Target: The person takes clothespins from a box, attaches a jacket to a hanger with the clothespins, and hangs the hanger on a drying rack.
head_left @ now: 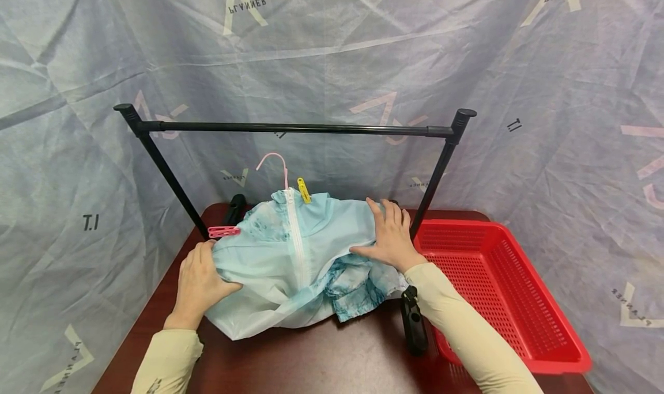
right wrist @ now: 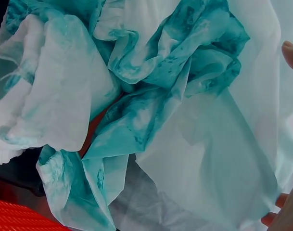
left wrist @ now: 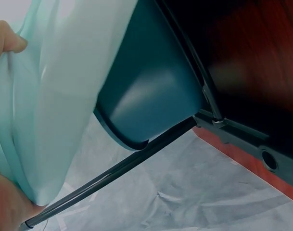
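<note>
A light blue zip-up jacket, patterned with darker blue, hangs in front of me with the pink hook of a hanger rising from its collar. My left hand holds the jacket's left side; the left wrist view has the thumb pressed into the fabric. On the opposite side, my right hand holds the shoulder between thumb and spread fingers. Its thumb shows in the right wrist view. A pink clothespin sits by the left shoulder, a yellow clothespin at the collar. Bunched patterned cloth droops below my right hand.
Behind the jacket stands a black garment rack, its crossbar above the hanger hook. A red plastic basket is at the right on the brown table. In the left wrist view, a teal rounded container lies behind the fabric.
</note>
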The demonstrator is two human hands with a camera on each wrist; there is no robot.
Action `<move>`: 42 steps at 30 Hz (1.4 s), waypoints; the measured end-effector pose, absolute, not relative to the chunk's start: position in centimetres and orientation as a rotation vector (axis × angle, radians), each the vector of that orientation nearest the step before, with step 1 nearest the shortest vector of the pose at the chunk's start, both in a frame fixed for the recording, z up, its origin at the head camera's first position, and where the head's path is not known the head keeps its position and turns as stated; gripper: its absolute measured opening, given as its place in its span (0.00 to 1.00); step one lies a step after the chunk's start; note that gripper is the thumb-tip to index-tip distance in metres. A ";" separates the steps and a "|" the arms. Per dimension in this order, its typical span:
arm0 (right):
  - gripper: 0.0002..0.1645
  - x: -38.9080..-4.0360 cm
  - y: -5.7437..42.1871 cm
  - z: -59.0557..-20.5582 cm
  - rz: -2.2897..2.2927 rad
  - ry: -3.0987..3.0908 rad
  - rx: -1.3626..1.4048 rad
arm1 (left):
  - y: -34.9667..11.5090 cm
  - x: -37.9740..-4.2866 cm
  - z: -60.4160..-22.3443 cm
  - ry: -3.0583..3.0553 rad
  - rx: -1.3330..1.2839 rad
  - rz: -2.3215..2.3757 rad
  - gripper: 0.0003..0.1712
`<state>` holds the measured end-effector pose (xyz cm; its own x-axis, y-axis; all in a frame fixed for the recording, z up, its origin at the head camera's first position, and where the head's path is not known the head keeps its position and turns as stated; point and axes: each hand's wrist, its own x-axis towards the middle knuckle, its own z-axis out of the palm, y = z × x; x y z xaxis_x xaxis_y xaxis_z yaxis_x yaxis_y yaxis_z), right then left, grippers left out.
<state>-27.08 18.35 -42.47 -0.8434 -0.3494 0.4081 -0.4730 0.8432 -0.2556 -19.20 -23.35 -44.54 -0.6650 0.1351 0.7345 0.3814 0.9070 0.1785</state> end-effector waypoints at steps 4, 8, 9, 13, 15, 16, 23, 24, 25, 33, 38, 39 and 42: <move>0.70 -27.1 18.4 -42.6 0.468 -2.666 0.618 | -23.4 -19.3 -44.7 -2.273 -0.390 -0.401 0.54; 0.69 -27.0 18.3 -42.7 0.465 -2.648 0.633 | -23.4 -19.4 -44.7 -2.263 -0.406 -0.401 0.54; 0.69 -27.0 18.3 -42.7 0.467 -2.646 0.637 | -23.4 -19.4 -44.8 -2.263 -0.410 -0.405 0.54; 0.69 -26.8 18.3 -42.9 0.467 -2.655 0.645 | -23.4 -19.5 -44.9 -2.263 -0.421 -0.413 0.56; 0.69 -26.8 18.3 -43.0 0.455 -2.660 0.647 | -23.5 -19.6 -45.0 -2.259 -0.428 -0.413 0.56; 0.69 -26.8 18.3 -43.1 0.447 -2.661 0.648 | -23.5 -19.6 -45.0 -2.256 -0.431 -0.412 0.56; 0.69 -26.8 18.3 -43.2 0.393 -2.637 0.659 | -23.7 -19.7 -45.3 -2.242 -0.459 -0.415 0.56; 0.69 -26.8 18.3 -43.2 0.386 -2.639 0.659 | -23.8 -19.8 -45.3 -2.243 -0.464 -0.414 0.57; 0.69 -26.8 18.3 -43.2 0.380 -2.639 0.661 | -23.8 -19.8 -45.4 -2.243 -0.468 -0.414 0.56; 0.69 -26.6 18.4 -43.3 0.329 -2.617 0.676 | -24.0 -20.1 -45.6 -2.214 -0.522 -0.408 0.56; 0.68 -26.3 18.5 -43.4 0.292 -2.580 0.703 | -24.1 -20.2 -45.6 -2.174 -0.557 -0.403 0.56; 0.67 -26.2 18.5 -43.4 0.283 -2.571 0.709 | -24.1 -20.2 -45.7 -2.165 -0.561 -0.406 0.56; 0.65 -26.0 18.6 -43.3 0.252 -2.541 0.728 | -24.2 -20.3 -45.8 -2.146 -0.571 -0.413 0.56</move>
<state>-26.03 18.60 -43.32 -0.7423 -0.4500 0.4965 -0.5389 0.8413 -0.0432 -20.32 -24.19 -45.77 -0.5305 0.2510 0.8097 0.5339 0.8409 0.0891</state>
